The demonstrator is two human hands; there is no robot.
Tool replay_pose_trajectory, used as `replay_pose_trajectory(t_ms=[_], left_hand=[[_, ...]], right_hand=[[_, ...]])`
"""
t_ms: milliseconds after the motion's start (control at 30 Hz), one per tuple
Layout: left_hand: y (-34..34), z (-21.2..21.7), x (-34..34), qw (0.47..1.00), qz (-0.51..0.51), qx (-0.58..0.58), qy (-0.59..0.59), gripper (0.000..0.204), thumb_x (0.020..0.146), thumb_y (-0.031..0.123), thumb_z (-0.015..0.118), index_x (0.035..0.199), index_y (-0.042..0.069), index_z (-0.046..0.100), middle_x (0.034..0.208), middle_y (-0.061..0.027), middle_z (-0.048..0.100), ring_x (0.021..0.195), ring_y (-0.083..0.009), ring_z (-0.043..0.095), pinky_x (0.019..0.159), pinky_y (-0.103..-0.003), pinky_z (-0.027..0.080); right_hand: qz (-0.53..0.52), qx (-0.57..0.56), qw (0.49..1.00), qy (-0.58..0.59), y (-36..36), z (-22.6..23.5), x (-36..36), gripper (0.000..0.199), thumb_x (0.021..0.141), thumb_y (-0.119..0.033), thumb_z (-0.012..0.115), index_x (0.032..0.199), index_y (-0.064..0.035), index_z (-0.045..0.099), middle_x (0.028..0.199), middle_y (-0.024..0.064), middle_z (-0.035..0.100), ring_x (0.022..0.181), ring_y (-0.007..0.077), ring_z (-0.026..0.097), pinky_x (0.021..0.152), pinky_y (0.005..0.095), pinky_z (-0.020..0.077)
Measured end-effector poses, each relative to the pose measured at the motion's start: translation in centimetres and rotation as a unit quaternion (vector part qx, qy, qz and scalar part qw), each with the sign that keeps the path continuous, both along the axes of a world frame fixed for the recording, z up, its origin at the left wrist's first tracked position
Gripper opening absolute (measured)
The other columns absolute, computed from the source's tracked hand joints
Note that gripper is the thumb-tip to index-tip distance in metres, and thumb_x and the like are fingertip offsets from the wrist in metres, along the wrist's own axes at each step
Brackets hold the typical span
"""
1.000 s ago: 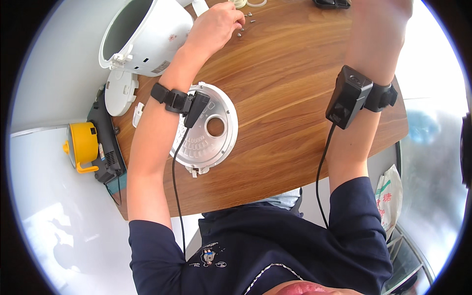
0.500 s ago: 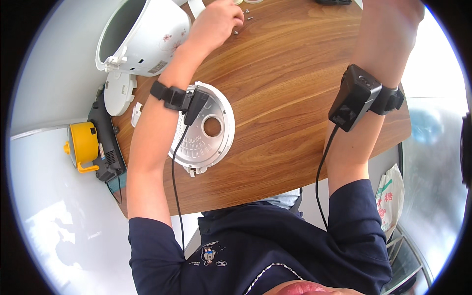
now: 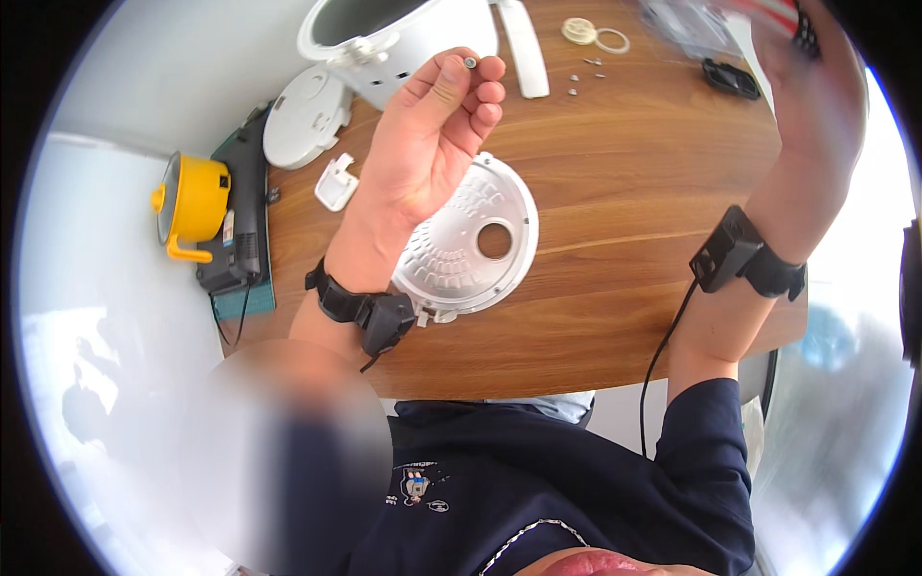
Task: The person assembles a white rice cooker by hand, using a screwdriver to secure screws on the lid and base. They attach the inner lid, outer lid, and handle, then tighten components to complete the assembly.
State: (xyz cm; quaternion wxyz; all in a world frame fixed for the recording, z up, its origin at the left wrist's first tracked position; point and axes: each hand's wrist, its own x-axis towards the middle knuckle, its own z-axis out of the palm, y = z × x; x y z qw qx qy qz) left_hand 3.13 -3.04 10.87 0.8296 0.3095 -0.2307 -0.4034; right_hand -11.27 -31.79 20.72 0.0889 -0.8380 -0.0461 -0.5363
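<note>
My left hand (image 3: 437,134) is raised over the table, its thumb and forefinger pinching a small metal screw (image 3: 471,62). Below that hand lies a round lid (image 3: 509,216) with a silvery inner face and a round hole, partly covered by my wrist. At the upper right, my right hand (image 3: 816,86) is closed around a tool with a red and black handle (image 3: 805,34); blur and the frame's edge hide its kind. Several loose screws (image 3: 586,77) lie on the tabletop to the right of my left hand.
A white rice cooker body (image 3: 432,38) lies at the back left, beside a white round cover (image 3: 307,115) and a small white plastic piece (image 3: 336,182). A white strip (image 3: 523,48), cream cap (image 3: 577,31) and black tray (image 3: 730,79) are farther right. A yellow pot (image 3: 199,197) stands left.
My left hand has come back from the loose screws with one pinched and has turned palm up. My right hand has come further into view with the tool. The whole view has shifted.
</note>
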Motion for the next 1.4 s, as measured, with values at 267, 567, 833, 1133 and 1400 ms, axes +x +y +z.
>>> replay_pose_trajectory(t_ms=[267,567,833,1133,1400], left_hand=[[5.7,0.9,-2.1,0.994,0.084,-0.036,0.053,0.02,0.109,0.017,0.063,0.121,0.001,0.066,0.126,-0.0151,0.071,0.116,-0.0242,0.073,0.101,-0.03,0.064],[8.1,0.0,-2.1,0.994,0.113,-0.013,0.004,0.018,0.109,0.012,0.061,0.121,-0.001,0.066,0.125,-0.0194,0.072,0.121,-0.0267,0.071,0.105,-0.03,0.062],[8.0,-0.6,-2.3,0.982,0.181,0.056,-0.025,0.017,0.108,0.012,0.064,0.12,0.0,0.068,0.122,-0.0177,0.074,0.116,-0.0247,0.073,0.102,-0.03,0.062],[7.9,-1.3,-2.2,0.964,0.243,0.106,0.006,0.01,0.108,0.013,0.065,0.112,0.005,0.068,0.11,-0.0105,0.076,0.099,-0.0186,0.075,0.091,-0.029,0.062],[12.3,-1.7,-0.6,0.954,0.213,0.199,-0.069,0.021,0.103,0.017,0.073,0.12,0.006,0.067,0.115,-0.0117,0.074,0.106,-0.0227,0.073,0.093,-0.035,0.06]], right_hand=[[-0.165,0.32,0.932,0.049,10.8,0.7,4.5,0.02,0.1,-0.017,0.06,0.081,-0.0094,0.061,0.062,-0.0035,0.056,0.049,0.0036,0.049,0.044,0.0203,0.0355],[0.083,0.352,0.929,0.082,11.9,-0.2,3.4,0.019,0.098,-0.016,0.062,0.08,-0.0095,0.062,0.065,-0.0053,0.056,0.052,0.0027,0.045,0.045,0.0211,0.0317],[0.158,0.29,0.94,0.088,11.7,-0.8,3.4,0.017,0.099,-0.016,0.061,0.084,-0.0075,0.063,0.067,-0.0063,0.056,0.053,0.0009,0.046,0.047,0.02,0.0333],[0.21,0.261,0.937,0.102,10.5,-1.5,4.1,0.013,0.098,-0.015,0.068,0.089,-0.0053,0.067,0.066,-0.0056,0.058,0.053,0.0002,0.049,0.047,0.0183,0.0353],[0.291,0.237,0.922,0.093,11.6,-2.2,4.7,0.016,0.102,-0.021,0.071,0.096,-0.0062,0.067,0.07,-0.0054,0.06,0.057,0.0,0.052,0.05,0.0174,0.0383]])
